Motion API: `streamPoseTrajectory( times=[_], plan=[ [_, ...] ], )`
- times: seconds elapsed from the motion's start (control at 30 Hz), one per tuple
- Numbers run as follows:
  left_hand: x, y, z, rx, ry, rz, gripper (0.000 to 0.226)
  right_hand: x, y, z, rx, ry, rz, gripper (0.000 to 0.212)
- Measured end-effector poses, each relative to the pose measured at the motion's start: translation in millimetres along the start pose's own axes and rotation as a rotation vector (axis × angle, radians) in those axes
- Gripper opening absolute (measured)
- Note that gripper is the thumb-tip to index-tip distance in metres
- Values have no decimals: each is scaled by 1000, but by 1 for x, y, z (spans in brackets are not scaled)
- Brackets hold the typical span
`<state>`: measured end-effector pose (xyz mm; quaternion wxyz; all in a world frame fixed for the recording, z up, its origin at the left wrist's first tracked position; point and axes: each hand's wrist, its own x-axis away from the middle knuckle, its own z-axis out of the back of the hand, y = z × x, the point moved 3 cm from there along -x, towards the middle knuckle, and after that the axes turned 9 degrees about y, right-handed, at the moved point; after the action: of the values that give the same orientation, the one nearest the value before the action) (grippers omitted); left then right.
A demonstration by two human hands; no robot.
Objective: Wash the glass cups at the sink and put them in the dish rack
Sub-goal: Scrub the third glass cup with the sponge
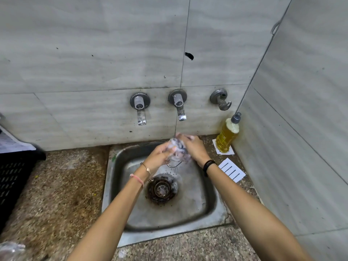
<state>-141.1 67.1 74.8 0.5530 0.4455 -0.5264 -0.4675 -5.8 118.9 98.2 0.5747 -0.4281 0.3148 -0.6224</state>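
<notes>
Over the steel sink (120, 187) both hands hold a clear glass cup (176, 154) under the right wall tap (179, 108). Water falls past the cup toward the drain (162, 189). My left hand (161, 154) grips the cup from the left side. My right hand (194, 146) curls round it from the right and above, with foam on the fingers. The cup is blurred and partly hidden by fingers. Another clear glass object (11, 251) shows at the lower left corner. A black slotted crate (13, 178) stands at the left edge.
A second tap (140, 108) and a wall valve (220, 99) are on the tiled wall. A bottle of yellow dish liquid (227, 137) stands in the right corner on a paper square, with a striped white card (232, 170) beside the sink. Speckled stone counter surrounds the sink.
</notes>
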Motion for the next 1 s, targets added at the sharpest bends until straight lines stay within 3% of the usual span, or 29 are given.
streamPoseTrajectory(
  times=[0.13, 0.2, 0.27, 0.33, 0.37, 0.4, 0.47, 0.53, 0.57, 0.67, 0.73, 0.83, 0.9, 1.0],
  plan=[
    [1, -3, 1, 92, 119, -5, 11, 17, -13, -6, 406, 116, 473, 54],
    [5, -3, 2, 99, 139, -42, 39, 25, -7, -15, 414, 117, 587, 53],
    [6, -4, 4, 24, 144, -116, 63, 13, 1, -13, 298, 26, 396, 61],
    [7, -3, 4, -21, 138, -151, 53, -4, 5, -5, 18, -98, -4, 71],
    [7, 0, 3, -16, 142, -154, 51, -8, 5, -4, -48, -127, -71, 67],
    [7, 1, 3, -6, 152, -158, 56, -4, -2, -3, -26, -113, -43, 57],
    [5, 5, 1, 44, 160, -173, 68, 11, -13, -5, 181, -9, 249, 40],
    [6, 6, 2, 87, 162, -163, 74, 22, -17, -10, 295, 89, 489, 42],
    [7, 7, 2, 82, 163, -161, 75, 16, -13, -10, 270, 55, 443, 46],
    [8, 5, 0, 29, 142, -164, 63, -13, 0, -4, 114, -110, 55, 73],
    [8, 4, 1, 57, 153, -161, 60, -3, -9, -5, 213, -90, 146, 60],
    [4, 4, 1, 82, 165, -162, 67, 18, -16, -13, 369, 38, 549, 46],
    [5, 5, 1, 44, 145, -158, 65, 10, -9, -14, 238, -4, 385, 50],
    [8, 6, 4, -40, 133, -178, 61, -2, 10, -7, -196, -291, -211, 45]
  ],
)
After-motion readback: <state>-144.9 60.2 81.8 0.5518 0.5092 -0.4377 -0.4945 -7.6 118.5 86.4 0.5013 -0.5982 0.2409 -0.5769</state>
